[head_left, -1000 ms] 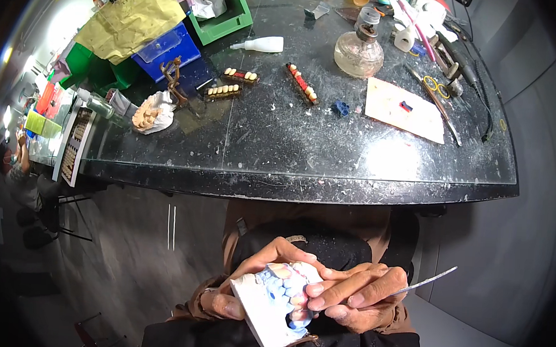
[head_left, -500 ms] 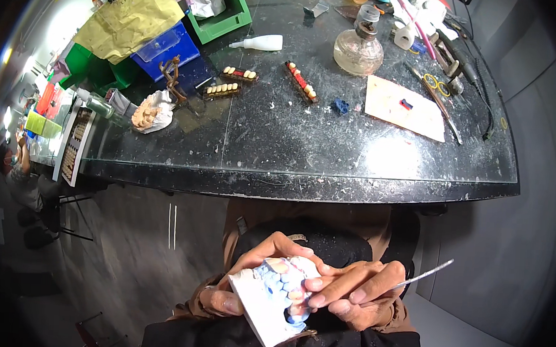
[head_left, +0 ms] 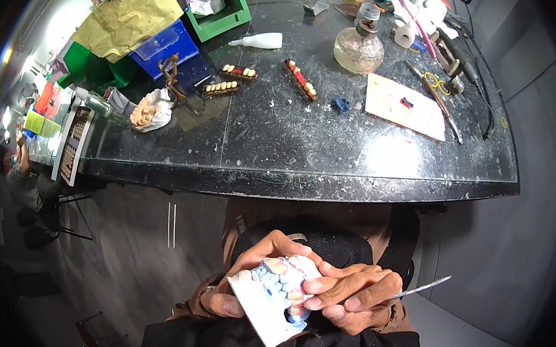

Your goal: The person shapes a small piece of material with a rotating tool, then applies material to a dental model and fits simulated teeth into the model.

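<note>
Above my lap, my left hand point(head_left: 258, 254) wraps round a white plaster dental model point(head_left: 257, 310), its thumb on the near left side and its fingers over the far side. Blue wax point(head_left: 275, 281) and pinkish patches cover the model's tooth side, which is tilted up. My right hand point(head_left: 363, 296) rests its fingertips against the model's right side. Between its curled fingers it also holds a slim metal tool point(head_left: 426, 286), whose whitish end sticks out to the right; the other end is hidden.
On the black bench point(head_left: 260, 154) ahead lie another dental model point(head_left: 152, 111), strips of false teeth point(head_left: 302, 80), a white squeeze bottle point(head_left: 263, 41) and a glass spirit lamp point(head_left: 358, 51). A stained sheet point(head_left: 404, 108) and hand tools are at right. A person point(head_left: 23, 179) sits far left.
The tool's free end has dipped slightly as my right hand shifted a little against the model. My left hand keeps its hold, with the model nearly still.
</note>
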Action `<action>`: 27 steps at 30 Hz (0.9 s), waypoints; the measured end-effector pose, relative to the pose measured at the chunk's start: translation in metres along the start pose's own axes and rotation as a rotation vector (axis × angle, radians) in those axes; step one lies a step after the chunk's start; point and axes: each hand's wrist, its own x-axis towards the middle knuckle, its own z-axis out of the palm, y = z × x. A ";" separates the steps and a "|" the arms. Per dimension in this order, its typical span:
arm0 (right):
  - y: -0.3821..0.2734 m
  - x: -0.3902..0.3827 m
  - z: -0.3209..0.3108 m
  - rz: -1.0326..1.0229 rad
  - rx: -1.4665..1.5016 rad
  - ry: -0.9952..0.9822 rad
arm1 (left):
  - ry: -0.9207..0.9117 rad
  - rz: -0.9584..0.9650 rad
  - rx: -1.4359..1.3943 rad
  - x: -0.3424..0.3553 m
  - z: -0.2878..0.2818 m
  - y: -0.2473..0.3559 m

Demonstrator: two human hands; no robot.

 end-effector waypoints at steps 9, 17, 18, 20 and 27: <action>0.005 -0.005 0.007 -0.046 0.078 0.135 | -0.001 0.056 -0.031 0.004 0.006 -0.002; 0.007 -0.007 0.006 -0.078 0.062 0.067 | -0.016 0.123 -0.048 0.007 0.012 -0.005; 0.005 -0.007 0.005 -0.080 0.062 0.068 | 0.016 0.169 0.013 0.009 0.014 -0.006; -0.002 -0.005 0.006 -0.051 0.038 0.087 | -0.025 0.232 0.062 0.010 0.008 -0.008; -0.013 -0.027 -0.003 -0.082 -0.194 -0.071 | 0.024 0.513 0.330 0.012 0.003 -0.012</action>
